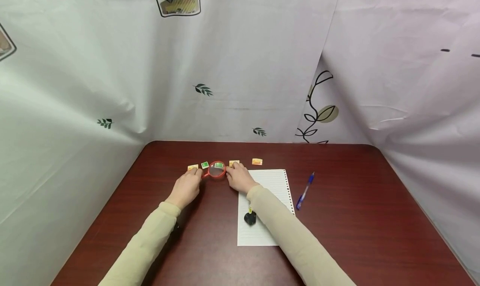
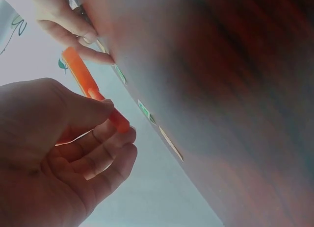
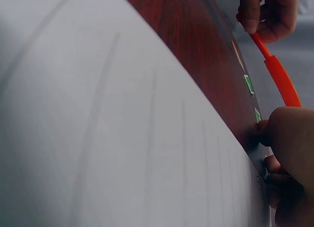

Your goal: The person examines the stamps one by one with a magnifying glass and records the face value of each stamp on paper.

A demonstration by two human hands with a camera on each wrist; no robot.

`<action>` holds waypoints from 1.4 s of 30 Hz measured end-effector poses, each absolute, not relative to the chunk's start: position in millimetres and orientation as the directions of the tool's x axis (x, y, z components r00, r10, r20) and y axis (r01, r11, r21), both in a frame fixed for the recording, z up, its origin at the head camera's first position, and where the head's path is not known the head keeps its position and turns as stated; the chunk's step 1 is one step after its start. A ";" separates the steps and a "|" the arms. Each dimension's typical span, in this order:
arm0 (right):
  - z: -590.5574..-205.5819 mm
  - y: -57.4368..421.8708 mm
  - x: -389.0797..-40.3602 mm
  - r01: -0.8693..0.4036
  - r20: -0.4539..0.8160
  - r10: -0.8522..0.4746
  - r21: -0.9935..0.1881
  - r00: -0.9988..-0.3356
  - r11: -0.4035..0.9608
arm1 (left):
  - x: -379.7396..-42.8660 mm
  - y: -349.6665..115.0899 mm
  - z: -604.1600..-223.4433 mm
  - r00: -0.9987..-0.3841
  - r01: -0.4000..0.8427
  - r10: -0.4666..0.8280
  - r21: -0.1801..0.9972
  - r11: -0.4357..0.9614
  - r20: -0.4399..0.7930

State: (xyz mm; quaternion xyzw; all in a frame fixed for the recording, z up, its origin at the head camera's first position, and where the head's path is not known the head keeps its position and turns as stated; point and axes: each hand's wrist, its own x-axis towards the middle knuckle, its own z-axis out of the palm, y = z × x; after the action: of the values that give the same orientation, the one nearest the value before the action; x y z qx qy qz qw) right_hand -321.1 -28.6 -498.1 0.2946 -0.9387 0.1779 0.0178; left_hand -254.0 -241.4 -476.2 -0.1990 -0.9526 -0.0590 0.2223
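Your left hand [image 1: 185, 187] pinches thin handle [image 2: 118, 120] of round red plastic magnifying glass [image 1: 217, 169], held above dark red wooden tabletop [image 1: 210, 227]. Looks light, stiff; lens may smudge, so hold handle. Right hand [image 1: 240, 178] near small green paper stamp [image 2: 120, 75]; cannot tell if fingers pinch.

Paper [image 1: 271, 181] on table [image 1: 360, 219], magnifying glass [image 1: 216, 170] left, pen [image 1: 305, 191] right

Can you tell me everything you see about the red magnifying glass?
The magnifying glass has a round red-orange rim that looks plastic, a clear lens and a slim handle of similar colour. The left hand pinches the handle, with the rim raised above the table. A green-and-white piece shows through the lens. The right hand is close beside the rim; I can't tell if they touch.
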 end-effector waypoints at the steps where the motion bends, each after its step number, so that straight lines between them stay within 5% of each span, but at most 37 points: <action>1: -497.7 -28.7 -321.1 -0.559 0.138 -0.547 -0.324 -0.826 0.763 | -254.0 -241.7 -476.1 -0.816 0.410 0.356 0.021 0.912 0.456; 42: -488.9 -24.6 -317.7 -0.556 0.145 -0.549 -0.398 -0.823 0.729 | -231.6 -257.5 -471.9 -0.832 0.329 0.346 -0.117 0.937 0.434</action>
State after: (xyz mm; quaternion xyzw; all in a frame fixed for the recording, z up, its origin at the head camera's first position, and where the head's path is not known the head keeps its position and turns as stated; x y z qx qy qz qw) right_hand -317.7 -24.6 -488.9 0.2972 -0.9298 0.2168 0.0088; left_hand -231.6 -257.5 -471.9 -0.1762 -0.9569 0.0186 0.2302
